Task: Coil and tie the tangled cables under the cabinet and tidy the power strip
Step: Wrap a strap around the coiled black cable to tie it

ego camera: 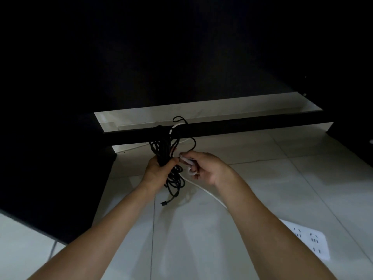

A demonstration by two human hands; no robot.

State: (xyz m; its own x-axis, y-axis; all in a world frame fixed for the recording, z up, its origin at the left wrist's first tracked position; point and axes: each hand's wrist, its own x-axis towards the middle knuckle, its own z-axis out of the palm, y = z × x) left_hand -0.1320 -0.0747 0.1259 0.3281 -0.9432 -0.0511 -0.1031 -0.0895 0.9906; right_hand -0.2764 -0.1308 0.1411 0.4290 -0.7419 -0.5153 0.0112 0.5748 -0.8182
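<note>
My left hand [157,168] grips a bundle of coiled black cable [164,146] at its middle. Loops stick out above the hand and hang below it, and a plug end [163,203] dangles near the floor. My right hand [203,166] pinches a pale tie strap [188,162] right beside the bundle, its tip touching the cable. A white cord [210,194] runs from under my hands toward the white power strip [308,239] lying on the floor at lower right.
A dark cabinet [50,138] fills the left and top of the view, with a black bar [222,128] across its lit opening. Pale floor tiles [201,229] lie below. A thin grey cord [52,248] shows at the cabinet's lower left edge.
</note>
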